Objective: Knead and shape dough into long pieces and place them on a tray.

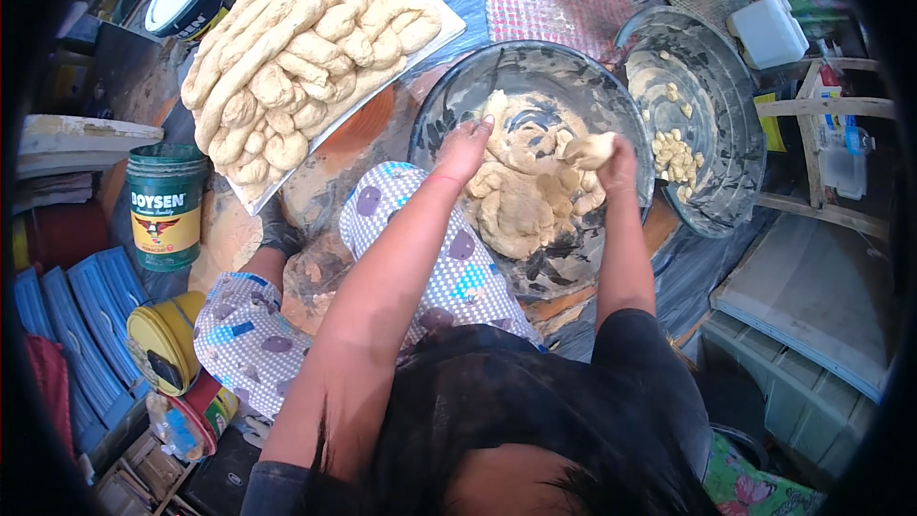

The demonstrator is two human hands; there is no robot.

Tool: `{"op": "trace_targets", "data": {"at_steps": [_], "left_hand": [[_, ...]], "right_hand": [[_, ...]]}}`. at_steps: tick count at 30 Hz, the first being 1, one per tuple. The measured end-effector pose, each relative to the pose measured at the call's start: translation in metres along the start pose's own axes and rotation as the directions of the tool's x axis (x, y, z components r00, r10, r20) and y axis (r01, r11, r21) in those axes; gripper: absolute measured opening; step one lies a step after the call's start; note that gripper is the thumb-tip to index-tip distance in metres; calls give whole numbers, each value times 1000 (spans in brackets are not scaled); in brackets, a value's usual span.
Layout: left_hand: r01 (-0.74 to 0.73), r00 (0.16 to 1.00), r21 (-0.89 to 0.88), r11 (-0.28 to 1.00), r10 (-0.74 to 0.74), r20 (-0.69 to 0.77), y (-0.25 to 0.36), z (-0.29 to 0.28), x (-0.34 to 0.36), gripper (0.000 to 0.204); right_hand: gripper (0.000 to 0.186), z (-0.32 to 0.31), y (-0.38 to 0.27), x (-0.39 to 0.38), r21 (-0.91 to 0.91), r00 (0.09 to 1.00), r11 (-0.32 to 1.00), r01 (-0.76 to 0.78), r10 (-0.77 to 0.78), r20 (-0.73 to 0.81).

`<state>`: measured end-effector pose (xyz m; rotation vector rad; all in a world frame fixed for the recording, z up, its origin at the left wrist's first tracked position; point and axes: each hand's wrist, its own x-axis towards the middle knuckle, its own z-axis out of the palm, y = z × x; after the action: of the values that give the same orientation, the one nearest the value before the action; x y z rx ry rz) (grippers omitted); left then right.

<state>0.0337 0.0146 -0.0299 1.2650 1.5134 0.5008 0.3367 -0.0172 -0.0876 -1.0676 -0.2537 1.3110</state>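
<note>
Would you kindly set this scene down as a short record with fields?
Left hand: the person's left hand, at the left edge of a dough-like mass
Right hand: the person's right hand, holding a pale piece, exact nature unclear
Container: large dark basin
Right: second basin with small pale lumps
Upper left: white board piled with thick pale ropes
</note>
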Motion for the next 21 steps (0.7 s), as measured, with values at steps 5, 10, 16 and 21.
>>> {"op": "trace_targets", "data": {"at_steps": [5, 10, 16, 21], "left_hand": [[-95, 919, -31, 995, 99, 380, 19, -2, -15, 69], [-177, 752, 72, 982, 88, 653, 39, -6, -36, 79], [100, 899, -315, 944, 50, 435, 30, -26, -40, 37], [145, 959, -678, 721, 66, 274, 38, -14, -30, 22]], "right_hand": [[24, 81, -72, -61, -68, 956, 997, 30, -8, 294], [31, 159, -16, -111, -649, 852, 719, 249, 156, 500], [44, 120, 19, -32, -492, 918, 849, 191, 23, 396], [57, -45, 103, -16, -954, 992, -285, 92, 114, 62]]}}
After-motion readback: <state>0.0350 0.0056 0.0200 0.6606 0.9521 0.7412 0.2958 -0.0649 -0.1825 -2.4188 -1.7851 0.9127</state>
